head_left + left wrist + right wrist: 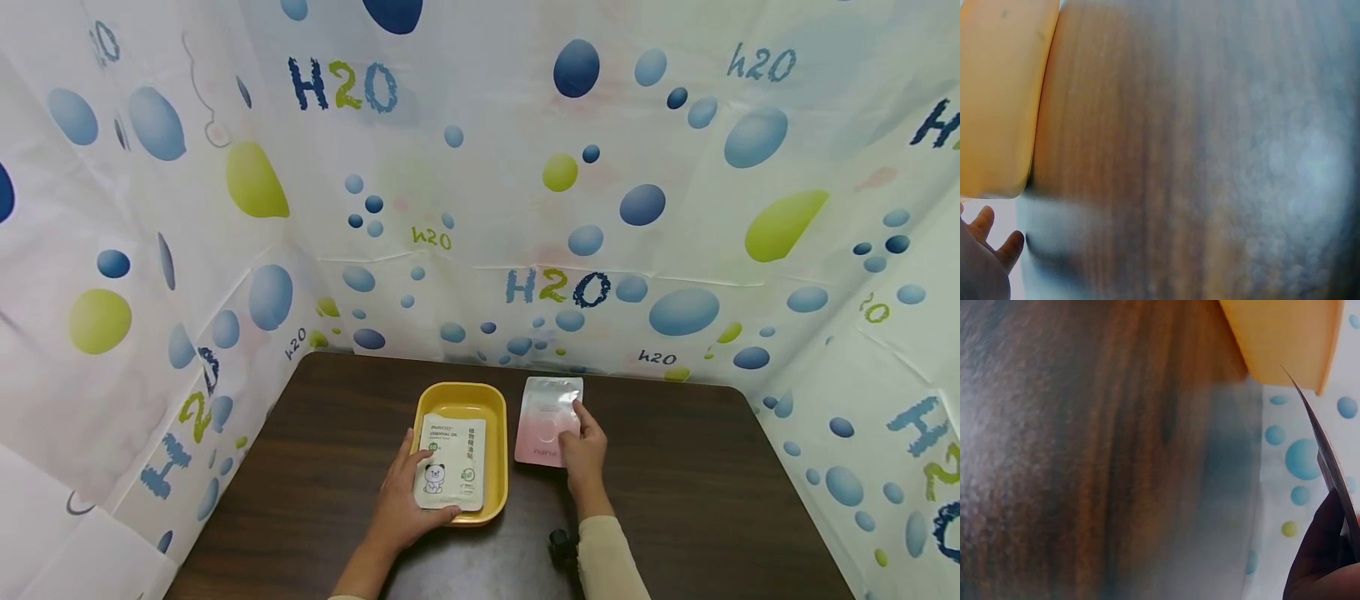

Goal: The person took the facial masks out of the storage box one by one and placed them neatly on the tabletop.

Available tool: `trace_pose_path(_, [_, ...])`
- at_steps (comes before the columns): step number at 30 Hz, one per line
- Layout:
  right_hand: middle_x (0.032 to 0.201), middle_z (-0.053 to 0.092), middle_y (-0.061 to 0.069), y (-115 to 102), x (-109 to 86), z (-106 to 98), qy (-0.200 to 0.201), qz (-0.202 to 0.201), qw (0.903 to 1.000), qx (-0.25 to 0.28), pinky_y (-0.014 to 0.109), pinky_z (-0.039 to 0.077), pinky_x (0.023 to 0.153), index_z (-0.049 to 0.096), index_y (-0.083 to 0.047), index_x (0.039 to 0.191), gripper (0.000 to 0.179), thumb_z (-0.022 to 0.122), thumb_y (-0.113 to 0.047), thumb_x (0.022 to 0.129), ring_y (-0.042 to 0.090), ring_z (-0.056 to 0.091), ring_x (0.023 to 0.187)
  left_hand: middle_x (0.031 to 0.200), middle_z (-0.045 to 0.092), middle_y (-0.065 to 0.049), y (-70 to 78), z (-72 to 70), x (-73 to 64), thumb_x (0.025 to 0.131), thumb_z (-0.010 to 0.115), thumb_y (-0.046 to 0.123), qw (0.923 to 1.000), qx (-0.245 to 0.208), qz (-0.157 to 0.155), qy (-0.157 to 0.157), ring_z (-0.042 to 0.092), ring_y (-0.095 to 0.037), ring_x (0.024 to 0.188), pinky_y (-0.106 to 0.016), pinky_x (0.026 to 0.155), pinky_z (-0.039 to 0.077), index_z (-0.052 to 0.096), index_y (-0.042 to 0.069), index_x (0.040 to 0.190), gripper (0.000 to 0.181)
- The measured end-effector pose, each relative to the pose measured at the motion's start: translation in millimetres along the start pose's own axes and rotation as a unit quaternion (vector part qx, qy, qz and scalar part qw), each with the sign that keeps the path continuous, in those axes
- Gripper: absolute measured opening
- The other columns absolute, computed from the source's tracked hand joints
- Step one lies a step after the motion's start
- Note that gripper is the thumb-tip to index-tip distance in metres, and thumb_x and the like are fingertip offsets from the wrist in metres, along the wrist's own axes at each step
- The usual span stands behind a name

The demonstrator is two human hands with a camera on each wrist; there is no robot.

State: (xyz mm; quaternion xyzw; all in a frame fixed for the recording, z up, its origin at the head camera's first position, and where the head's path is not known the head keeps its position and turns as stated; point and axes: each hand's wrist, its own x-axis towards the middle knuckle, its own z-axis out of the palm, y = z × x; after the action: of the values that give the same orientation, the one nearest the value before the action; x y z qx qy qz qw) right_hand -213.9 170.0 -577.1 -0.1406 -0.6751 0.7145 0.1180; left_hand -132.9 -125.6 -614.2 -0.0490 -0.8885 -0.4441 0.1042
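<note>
In the head view, a yellow tray (496,467) stands on the dark table with a white flat packet (452,471) on it, printed "ESSENTIAL OIL" with a cartoon bear. My left hand (405,500) lies along the tray's left side, its fingers spread, one fingertip on the packet and the thumb at the packet's lower edge. To the right, my right hand (587,454) pinches a pink and silver sachet (542,425) by its right side, thumb on the front. Edge-on, the sachet (1329,456) appears thin and raised in the right wrist view.
Brown wood-grain table (690,492) spreads around the tray. A small black object (561,547) is beside my right sleeve (611,554). White sheets with blue and green dots (480,192) hang behind the table and at both sides.
</note>
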Motion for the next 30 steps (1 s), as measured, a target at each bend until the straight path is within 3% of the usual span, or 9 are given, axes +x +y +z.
trace_pose_path(6, [0.152,0.049,0.027,9.0,3.5,-2.4,-0.006,0.014,0.9999,0.005,0.019,0.047,0.066,0.049,0.000,0.149,0.070,0.047,0.018,0.081,0.032,0.051,0.112,0.170,0.025,-0.008,0.4,0.7,0.4,0.053,0.095,0.059,1.0000,0.003,-0.001,-0.003,0.040,-0.039,0.146,-0.062,0.104,0.041,0.060,0.017,0.131,0.095])
trace_pose_path(15, [0.159,0.040,0.026,20.2,5.6,-7.3,-0.028,0.037,0.9988,-0.015,0.013,0.045,0.080,0.045,0.002,0.151,0.067,0.050,0.014,0.086,0.035,0.044,0.132,0.171,0.025,-0.008,2.2,-0.3,0.9,0.053,0.096,0.056,1.0000,-0.007,0.001,-0.003,0.040,-0.039,0.146,-0.063,0.104,0.041,0.060,0.016,0.130,0.094])
trace_pose_path(18, [0.159,0.041,0.025,22.5,5.4,-8.5,-0.033,0.046,0.9975,-0.042,0.022,0.047,0.095,0.045,0.000,0.152,0.065,0.053,0.009,0.088,0.035,0.045,0.134,0.170,0.025,-0.008,2.7,-0.9,1.1,0.052,0.096,0.055,0.9999,-0.010,0.002,0.001,0.040,-0.039,0.146,-0.063,0.103,0.041,0.060,0.015,0.130,0.094])
trace_pose_path(22, [0.159,0.041,0.025,26.6,5.8,-8.9,-0.039,0.053,0.9953,-0.070,0.044,0.043,0.111,0.045,-0.001,0.152,0.066,0.054,0.008,0.088,0.037,0.046,0.136,0.171,0.025,-0.007,2.6,-1.3,0.4,0.052,0.096,0.056,1.0000,-0.006,-0.004,0.000,0.040,-0.039,0.146,-0.062,0.102,0.042,0.060,0.016,0.130,0.094])
trace_pose_path(30, [0.155,0.044,0.029,29.8,7.9,-10.6,-0.044,0.032,0.9886,-0.140,0.050,0.041,0.110,0.045,0.003,0.150,0.068,0.050,0.011,0.083,0.037,0.048,0.133,0.171,0.025,-0.008,2.2,-2.1,-0.3,0.053,0.096,0.058,0.9999,-0.008,-0.007,-0.006,0.040,-0.038,0.146,-0.062,0.104,0.041,0.060,0.016,0.130,0.094])
